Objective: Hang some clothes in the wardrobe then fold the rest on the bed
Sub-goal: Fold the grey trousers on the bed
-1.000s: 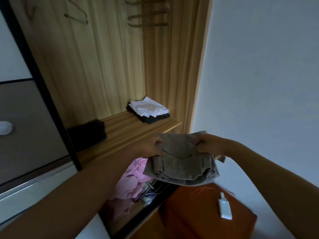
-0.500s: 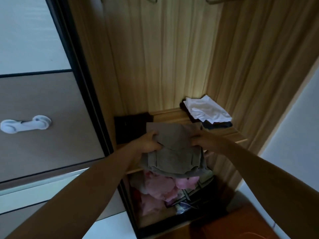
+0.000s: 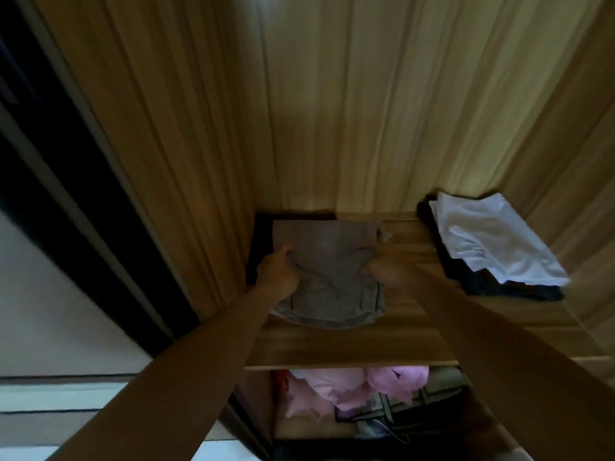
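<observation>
A folded grey-brown garment [image 3: 329,261] lies on the wooden wardrobe shelf [image 3: 349,347], on top of a dark folded garment [image 3: 258,241] at the shelf's back left. My left hand [image 3: 278,274] grips the grey garment's left edge. Its right edge is gripped by my right hand [image 3: 382,272]. Both forearms reach in from below.
A white folded garment [image 3: 492,241] sits on a dark folded pile [image 3: 519,289] at the shelf's right. Under the shelf lie pink clothes [image 3: 349,387] and a dark bag [image 3: 406,414]. The black door frame [image 3: 83,181] stands at the left.
Both hands carried the grey garment forward into the wardrobe and set it down on the shelf over the dark garment. The view moved closer to the shelf.
</observation>
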A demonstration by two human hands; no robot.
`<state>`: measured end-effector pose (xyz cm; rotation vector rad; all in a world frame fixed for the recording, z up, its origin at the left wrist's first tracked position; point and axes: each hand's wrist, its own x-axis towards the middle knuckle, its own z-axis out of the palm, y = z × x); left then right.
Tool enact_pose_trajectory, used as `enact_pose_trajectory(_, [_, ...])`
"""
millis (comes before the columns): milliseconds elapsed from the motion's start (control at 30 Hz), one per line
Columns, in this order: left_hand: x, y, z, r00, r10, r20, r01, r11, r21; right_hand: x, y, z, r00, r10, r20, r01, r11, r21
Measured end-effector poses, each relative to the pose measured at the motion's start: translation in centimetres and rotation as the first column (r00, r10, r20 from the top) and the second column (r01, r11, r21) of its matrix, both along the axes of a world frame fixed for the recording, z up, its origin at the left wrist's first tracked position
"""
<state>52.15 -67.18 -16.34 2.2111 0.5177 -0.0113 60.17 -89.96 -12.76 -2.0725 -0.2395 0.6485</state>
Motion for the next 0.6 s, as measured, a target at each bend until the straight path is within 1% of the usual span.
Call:
enact_pose_trajectory(33, [1.2, 0.5, -0.6, 0.999, 0.045, -0.007, -0.044, 0.998, 0.043, 1.1, 0.9, -0.3, 0.999, -0.005, 0.040, 0.006, 1.000, -0.024])
enact_pose_trajectory(133, [4.8, 2.6, -2.2, 0.985, 0.168, -0.034, -0.159, 0.970, 0.183, 4.8, 4.0, -1.9, 1.000, -0.026, 0.004, 0.025, 0.997, 0.078])
enact_pose_trajectory(233, [8.1, 4.7, -3.0, 0.974, 0.227, -0.028, -0.211, 0.941, 0.266, 8.5, 6.5, -3.3, 1.000, -0.003, -0.019, 0.006, 0.993, 0.117])
enact_pose_trajectory(300, [10.2, 6.2, -3.4, 0.969, 0.246, -0.015, -0.229, 0.922, 0.314, 11.1, 8.2, -4.1, 0.998, 0.005, -0.055, 0.005, 0.984, 0.180])
enact_pose_trajectory(333, [11.1, 6.9, -3.6, 0.970, 0.244, -0.013, -0.223, 0.905, 0.361, 12.6, 9.0, -4.9, 0.996, 0.019, -0.088, 0.000, 0.977, 0.212])
enact_pose_trajectory(400, [12.3, 8.2, -4.6, 0.974, 0.222, -0.053, -0.163, 0.838, 0.520, 15.1, 10.4, -6.7, 0.981, 0.083, -0.177, -0.043, 0.975, 0.218])
enact_pose_trajectory(433, [12.7, 8.5, -5.4, 0.972, 0.209, -0.104, -0.104, 0.787, 0.608, 15.9, 10.8, -7.8, 0.972, 0.125, -0.201, -0.090, 0.981, 0.174])
enact_pose_trajectory(467, [12.9, 8.4, -6.3, 0.967, 0.199, -0.161, -0.039, 0.737, 0.675, 16.5, 11.0, -9.1, 0.971, 0.186, -0.150, -0.181, 0.982, 0.048])
enact_pose_trajectory(500, [13.0, 8.1, -7.1, 0.961, 0.188, -0.205, 0.017, 0.697, 0.717, 16.9, 11.1, -10.5, 0.964, 0.264, -0.025, -0.265, 0.953, -0.145])
enact_pose_trajectory(533, [13.2, 7.9, -7.9, 0.961, 0.177, -0.213, 0.038, 0.678, 0.734, 17.3, 11.2, -11.9, 0.934, 0.334, 0.125, -0.276, 0.899, -0.340])
enact_pose_trajectory(567, [13.6, 7.7, -8.6, 0.966, 0.168, -0.198, 0.034, 0.673, 0.739, 17.2, 11.2, -12.8, 0.890, 0.372, 0.265, -0.223, 0.860, -0.460])
enact_pose_trajectory(600, [14.1, 7.9, -9.1, 0.974, 0.151, -0.171, 0.026, 0.672, 0.740, 17.2, 11.6, -13.2, 0.849, 0.377, 0.371, -0.158, 0.850, -0.502])
